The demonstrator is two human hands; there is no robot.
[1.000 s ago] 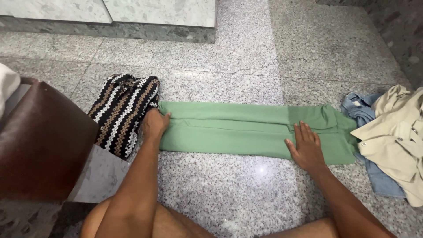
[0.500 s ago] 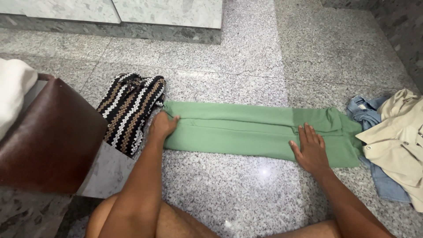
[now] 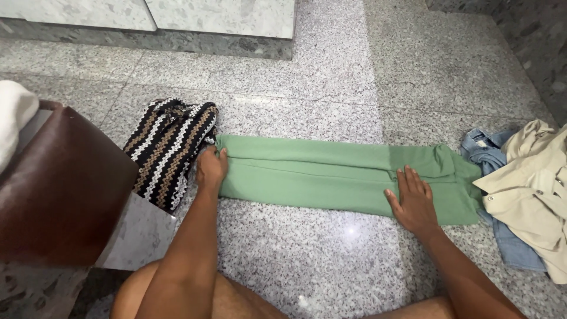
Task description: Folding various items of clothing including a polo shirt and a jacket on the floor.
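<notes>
A green garment (image 3: pixel 331 174) lies folded into a long strip across the speckled stone floor. My left hand (image 3: pixel 210 168) pinches its left end, fingers curled around the edge, right beside a folded black, white and brown zigzag knit (image 3: pixel 167 150). My right hand (image 3: pixel 413 201) rests flat, fingers spread, on the garment's right part near its lower edge. My bare knees show at the bottom of the view.
A brown leather seat (image 3: pixel 59 195) on a stone block stands at the left, with a white cloth (image 3: pixel 13 115) on it. A beige garment (image 3: pixel 531 195) lies over blue denim (image 3: pixel 508 242) at the right. A stone step (image 3: pixel 177 35) runs along the back.
The view has shifted slightly. My left hand has closed on the green garment's left end; my right hand stays flat on the right part.
</notes>
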